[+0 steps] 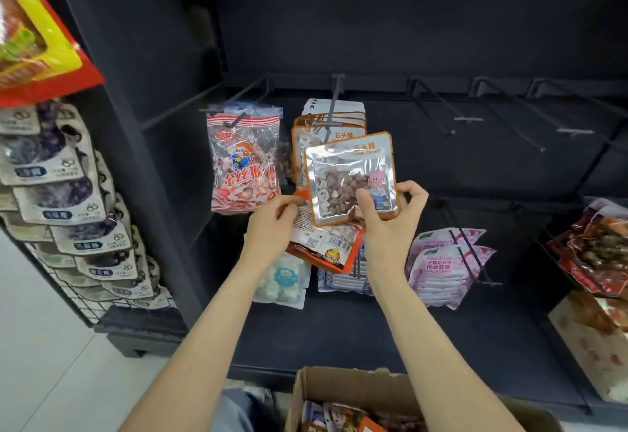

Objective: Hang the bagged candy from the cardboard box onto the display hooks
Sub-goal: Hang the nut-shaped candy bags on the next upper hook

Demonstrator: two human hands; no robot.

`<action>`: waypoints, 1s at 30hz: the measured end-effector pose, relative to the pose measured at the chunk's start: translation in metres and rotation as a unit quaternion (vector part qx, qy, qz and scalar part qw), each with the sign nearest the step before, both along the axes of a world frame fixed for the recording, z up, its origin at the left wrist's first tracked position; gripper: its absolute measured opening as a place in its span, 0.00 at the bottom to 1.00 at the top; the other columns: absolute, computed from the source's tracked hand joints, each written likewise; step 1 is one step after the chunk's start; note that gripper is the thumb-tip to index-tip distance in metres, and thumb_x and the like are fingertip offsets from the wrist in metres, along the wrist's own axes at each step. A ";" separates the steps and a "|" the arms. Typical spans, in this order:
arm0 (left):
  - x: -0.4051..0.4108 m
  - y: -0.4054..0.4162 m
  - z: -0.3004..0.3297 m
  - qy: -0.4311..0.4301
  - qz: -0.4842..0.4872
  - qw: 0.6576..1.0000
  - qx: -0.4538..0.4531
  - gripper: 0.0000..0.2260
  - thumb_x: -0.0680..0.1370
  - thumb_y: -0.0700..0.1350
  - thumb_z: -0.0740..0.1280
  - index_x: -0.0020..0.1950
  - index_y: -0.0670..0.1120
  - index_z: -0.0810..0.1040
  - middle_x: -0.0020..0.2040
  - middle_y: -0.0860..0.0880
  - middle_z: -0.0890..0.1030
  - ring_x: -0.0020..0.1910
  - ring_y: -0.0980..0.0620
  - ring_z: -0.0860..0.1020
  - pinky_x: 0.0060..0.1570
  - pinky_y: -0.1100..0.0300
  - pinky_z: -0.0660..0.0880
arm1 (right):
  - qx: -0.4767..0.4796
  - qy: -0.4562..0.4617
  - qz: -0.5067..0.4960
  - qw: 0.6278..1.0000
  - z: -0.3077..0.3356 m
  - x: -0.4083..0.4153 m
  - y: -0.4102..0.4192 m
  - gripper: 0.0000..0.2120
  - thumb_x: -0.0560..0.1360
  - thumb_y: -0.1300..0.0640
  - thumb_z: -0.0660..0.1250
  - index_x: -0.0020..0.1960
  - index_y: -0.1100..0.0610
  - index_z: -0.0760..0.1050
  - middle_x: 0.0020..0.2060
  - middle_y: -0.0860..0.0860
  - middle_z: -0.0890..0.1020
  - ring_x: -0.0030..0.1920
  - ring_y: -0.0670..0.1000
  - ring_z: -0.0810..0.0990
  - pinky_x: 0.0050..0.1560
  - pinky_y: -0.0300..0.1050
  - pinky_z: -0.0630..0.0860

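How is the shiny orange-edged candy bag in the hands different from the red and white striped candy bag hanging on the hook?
The orange-edged silver candy bag is gripped by the right hand and tilted; the red and white striped candy bag hangs straight from a hook. The orange-edged bag shows brown lumps through a clear window and looks squarish; the striped bag is taller, with a cartoon figure. Both are see-through plastic candy packs.

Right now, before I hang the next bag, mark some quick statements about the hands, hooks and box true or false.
1. The right hand holds an orange-edged candy bag. True.
2. The left hand is empty. False: its fingers grip more bags underneath.
3. The hooks on the upper right are full. False: they hang bare.
4. The cardboard box holds bags. True.
5. A red-striped bag hangs left of the orange-edged stack. True.
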State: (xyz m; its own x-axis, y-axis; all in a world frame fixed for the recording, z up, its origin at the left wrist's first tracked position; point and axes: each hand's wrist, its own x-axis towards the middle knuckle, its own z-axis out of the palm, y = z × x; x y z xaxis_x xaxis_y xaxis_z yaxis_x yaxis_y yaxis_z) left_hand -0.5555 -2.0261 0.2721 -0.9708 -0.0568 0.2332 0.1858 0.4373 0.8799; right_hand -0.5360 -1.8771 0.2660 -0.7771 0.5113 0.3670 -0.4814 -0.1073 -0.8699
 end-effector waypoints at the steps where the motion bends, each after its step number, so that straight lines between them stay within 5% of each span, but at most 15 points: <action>1: -0.001 -0.002 0.001 -0.014 -0.003 0.999 0.028 0.10 0.82 0.48 0.59 0.54 0.49 0.79 0.51 0.56 0.80 0.53 0.59 0.77 0.57 0.61 0.72 | 0.008 0.002 0.007 1.000 0.000 -0.004 -0.001 0.20 0.73 0.62 0.72 0.52 0.47 0.63 0.50 0.51 0.78 0.47 0.45 0.82 0.44 0.39 0.78; 4: 0.000 -0.009 0.006 0.030 -0.005 0.998 0.054 0.22 0.74 0.64 0.59 0.54 0.49 0.80 0.51 0.59 0.80 0.53 0.63 0.76 0.56 0.64 0.69 | 0.014 0.008 0.038 0.999 0.001 -0.016 -0.005 0.21 0.72 0.61 0.73 0.56 0.50 0.65 0.51 0.52 0.79 0.50 0.50 0.82 0.48 0.45 0.80; 9: -0.011 -0.013 0.014 0.099 0.038 0.993 -0.057 0.08 0.74 0.52 0.70 0.51 0.52 0.79 0.48 0.61 0.78 0.52 0.62 0.75 0.54 0.69 0.68 | 0.006 -0.030 0.038 0.999 -0.004 -0.031 -0.013 0.23 0.71 0.60 0.74 0.59 0.50 0.65 0.51 0.49 0.80 0.49 0.47 0.82 0.47 0.41 0.79; 14: -0.022 -0.014 0.020 0.100 0.041 0.991 -0.080 0.07 0.75 0.51 0.71 0.51 0.51 0.80 0.47 0.61 0.78 0.51 0.61 0.75 0.54 0.65 0.69 | 0.111 -0.035 -0.004 0.993 -0.007 -0.040 -0.011 0.22 0.73 0.58 0.72 0.60 0.46 0.66 0.53 0.48 0.80 0.52 0.45 0.81 0.51 0.42 0.79; 16: -0.029 -0.014 0.024 0.094 0.048 0.989 -0.102 0.08 0.75 0.50 0.70 0.52 0.49 0.81 0.47 0.59 0.78 0.49 0.61 0.75 0.52 0.66 0.68 | 0.219 -0.041 -0.062 0.973 -0.008 -0.048 -0.011 0.17 0.74 0.54 0.71 0.61 0.49 0.71 0.54 0.46 0.80 0.53 0.44 0.79 0.51 0.43 0.78; 19: -0.047 -0.013 0.031 0.057 0.051 0.987 -0.138 0.12 0.75 0.52 0.70 0.54 0.47 0.81 0.50 0.55 0.81 0.49 0.58 0.76 0.49 0.65 0.69 | 0.389 -0.084 -0.136 0.907 -0.005 -0.062 -0.006 0.17 0.76 0.46 0.67 0.62 0.49 0.70 0.45 0.49 0.81 0.45 0.50 0.78 0.36 0.44 0.71; 23: -0.059 -0.020 0.042 -0.014 0.019 0.980 -0.196 0.13 0.76 0.52 0.68 0.55 0.46 0.81 0.52 0.52 0.81 0.49 0.53 0.78 0.48 0.61 0.72 | 0.488 -0.127 -0.147 0.851 0.008 -0.075 0.001 0.19 0.77 0.43 0.64 0.61 0.52 0.66 0.36 0.50 0.77 0.36 0.54 0.76 0.33 0.44 0.64; 27: -0.038 -0.038 0.038 -0.063 -0.046 0.954 -0.289 0.05 0.75 0.46 0.70 0.49 0.48 0.83 0.53 0.51 0.80 0.50 0.54 0.76 0.45 0.64 0.69 | 0.537 -0.133 -0.154 0.819 0.013 -0.080 0.002 0.20 0.77 0.43 0.64 0.63 0.52 0.64 0.49 0.54 0.77 0.42 0.58 0.78 0.36 0.46 0.66; 30: -0.014 -0.050 0.026 -0.002 -0.013 0.972 -0.235 0.04 0.75 0.47 0.71 0.48 0.53 0.81 0.52 0.57 0.79 0.51 0.58 0.74 0.49 0.60 0.71 | 0.572 -0.175 -0.158 0.786 0.011 -0.063 0.003 0.22 0.77 0.45 0.64 0.68 0.52 0.64 0.60 0.56 0.69 0.48 0.58 0.76 0.36 0.47 0.68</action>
